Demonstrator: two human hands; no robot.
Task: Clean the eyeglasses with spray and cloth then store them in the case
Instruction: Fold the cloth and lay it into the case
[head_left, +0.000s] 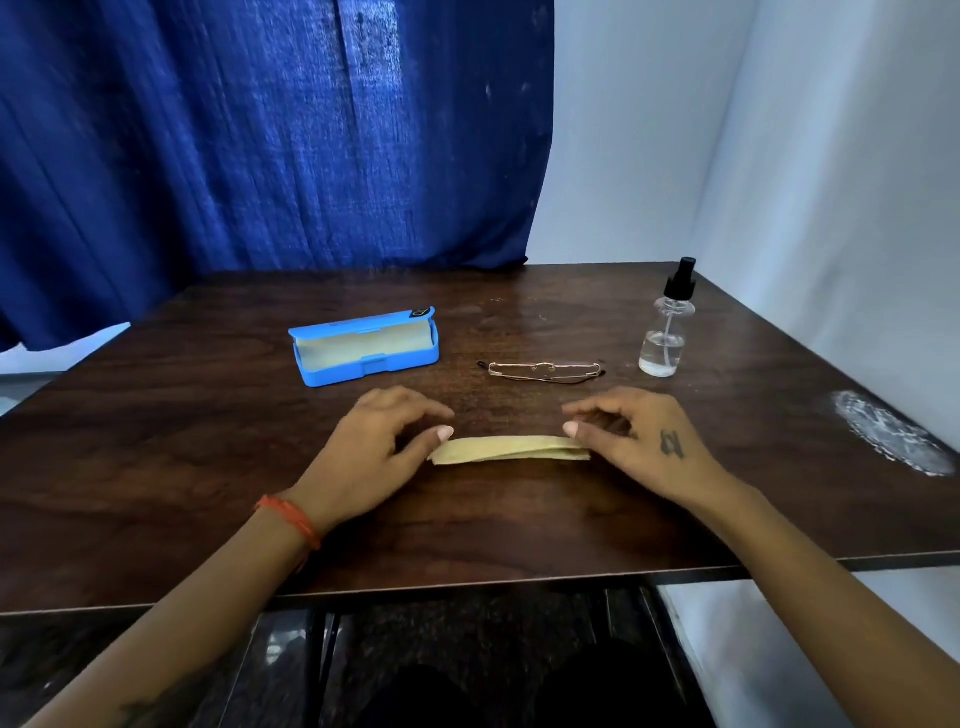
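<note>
A dark wood-grain surface (208, 441) stands before a deep blue curtain (260, 145) and pale walls (727, 130), over a dark glossy floor (467, 665).

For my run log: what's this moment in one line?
both hands pinch folded yellow cloth | gold-rimmed eyeglasses on table | blue case open

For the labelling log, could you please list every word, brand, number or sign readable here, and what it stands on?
No text reads clearly.
Blue case: a small black patch with a pale mark on the lid's far right corner, too small to read.
Right hand: a dark tattoo on its back, a shape, not legible as letters.
Spray bottle, cloth, eyeglasses: no print visible.
</note>
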